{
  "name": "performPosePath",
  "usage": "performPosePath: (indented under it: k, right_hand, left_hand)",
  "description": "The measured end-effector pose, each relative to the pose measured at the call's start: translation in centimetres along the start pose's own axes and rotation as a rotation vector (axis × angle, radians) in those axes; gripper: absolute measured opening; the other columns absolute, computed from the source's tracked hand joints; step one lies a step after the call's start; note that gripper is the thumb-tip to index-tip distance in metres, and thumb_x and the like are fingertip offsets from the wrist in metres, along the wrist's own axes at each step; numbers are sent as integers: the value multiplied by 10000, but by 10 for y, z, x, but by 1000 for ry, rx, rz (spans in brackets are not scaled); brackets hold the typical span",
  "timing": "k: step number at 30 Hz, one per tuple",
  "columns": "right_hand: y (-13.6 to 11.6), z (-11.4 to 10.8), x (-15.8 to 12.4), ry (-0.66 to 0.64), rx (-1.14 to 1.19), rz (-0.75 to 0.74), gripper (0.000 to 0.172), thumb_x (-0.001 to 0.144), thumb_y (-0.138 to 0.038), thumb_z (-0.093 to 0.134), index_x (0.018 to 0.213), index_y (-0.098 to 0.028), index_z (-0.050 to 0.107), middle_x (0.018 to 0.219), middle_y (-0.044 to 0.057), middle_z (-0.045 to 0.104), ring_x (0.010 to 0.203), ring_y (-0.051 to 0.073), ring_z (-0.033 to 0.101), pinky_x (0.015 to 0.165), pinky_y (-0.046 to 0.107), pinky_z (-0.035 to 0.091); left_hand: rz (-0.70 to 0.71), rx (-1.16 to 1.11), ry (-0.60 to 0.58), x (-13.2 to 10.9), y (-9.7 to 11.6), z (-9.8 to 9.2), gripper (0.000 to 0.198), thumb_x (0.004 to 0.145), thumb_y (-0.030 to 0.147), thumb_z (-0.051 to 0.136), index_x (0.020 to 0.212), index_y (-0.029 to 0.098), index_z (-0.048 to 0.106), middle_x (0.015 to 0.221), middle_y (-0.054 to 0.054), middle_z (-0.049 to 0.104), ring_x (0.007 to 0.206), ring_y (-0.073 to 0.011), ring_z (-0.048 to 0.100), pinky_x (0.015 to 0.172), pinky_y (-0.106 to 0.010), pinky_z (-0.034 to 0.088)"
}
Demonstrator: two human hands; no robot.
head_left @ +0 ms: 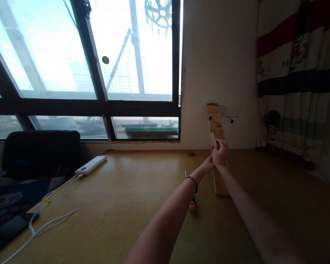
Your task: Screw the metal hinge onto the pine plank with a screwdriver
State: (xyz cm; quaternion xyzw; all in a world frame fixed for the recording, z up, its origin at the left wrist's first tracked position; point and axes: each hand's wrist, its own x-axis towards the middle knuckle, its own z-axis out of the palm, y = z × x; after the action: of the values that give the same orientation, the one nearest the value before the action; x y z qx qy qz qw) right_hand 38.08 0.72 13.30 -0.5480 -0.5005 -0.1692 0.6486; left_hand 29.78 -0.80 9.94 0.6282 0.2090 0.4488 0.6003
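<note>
Straight to the right of centre: close work at a wooden board (216, 123), rising up the frame from the tabletop (143, 190) to a spot beside the wall socket (228, 111). In tight at the board's middle, the right hand (221, 150), pinching a thin pale piece (212, 139) between thumb and fingertips, with no visible gap. Just below and to the left, the left hand (208, 165), close in at the board's left edge; fingers mostly hidden, so can't tell how far open, or on what, if anything.

Key relation here: pale piece at the upper left of the right fingertips, long axis close to upright, alongside the board's left edge. Nearer to the right hand than to the left, clearly. Touching the board or just in front? Can't tell.

And for the board: long axis nearly vertical in the frame, upper end pointing up and slightly left, lower end down below both hands. Leaning back on the wall (220, 73) or not, hard to say. Low and left of the hands, a yellow-ended tool (192, 206), partly covered by the left wrist.
</note>
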Motion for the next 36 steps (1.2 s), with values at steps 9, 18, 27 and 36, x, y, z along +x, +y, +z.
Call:
performPosePath:
  k: [9,18,27,36]
  right_hand:
    - [-33,30,-10,-585,-529,-630,309,814,-81,351,953,-115,625,1010,147,574,954,244,444,825,370,345]
    - [-9,52,-25,-717,-568,-636,338,766,-30,347,865,-80,666,927,177,600,928,256,473,761,361,369]
    - [-19,26,-46,-617,-512,-462,434,805,-91,312,1180,-183,510,1257,94,480,1120,241,380,908,393,300]
    - [-32,-74,-144,-5,-395,177,706,760,-398,491,1342,-79,252,1371,233,268,1256,364,230,966,581,216]
  left_hand:
    - [-62,146,174,-33,-25,-35,466,527,-48,516,944,127,629,1053,-90,631,1043,-231,531,954,-390,364]
    - [-68,281,415,-130,12,-121,397,617,12,469,945,152,643,1074,-109,624,1058,-200,542,939,-355,394]
    - [-84,427,523,-208,43,-191,326,639,126,495,913,194,660,1023,-44,655,1035,-205,561,932,-364,403]
    - [-52,640,635,-274,36,-230,383,710,185,451,1070,210,580,1068,-28,637,1063,-198,541,955,-347,365]
